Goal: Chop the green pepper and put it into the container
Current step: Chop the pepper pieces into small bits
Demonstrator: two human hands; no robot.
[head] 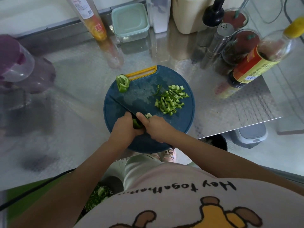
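A round blue cutting board [181,124] lies on the metal table. My left hand [124,129] presses a green pepper piece [137,123] onto the board's near edge. My right hand [156,128] grips a knife, index finger stretched along the top; its dark blade [130,99] reaches up-left across the board. Freshly cut bits [148,115] lie just right of the blade. A pile of pepper strips [171,100] sits on the board's right side, and an uncut pepper chunk [122,83] sits at its far left. A mint-lidded container [130,22] stands shut at the back.
Bottles [256,63], a steel shaker [218,45] and spice jars crowd the back right. An orange bottle [92,18] leans at the back and a purple-lidded jar [18,63] stands at the left. Below the table's near edge is a bowl of chopped greens [98,195].
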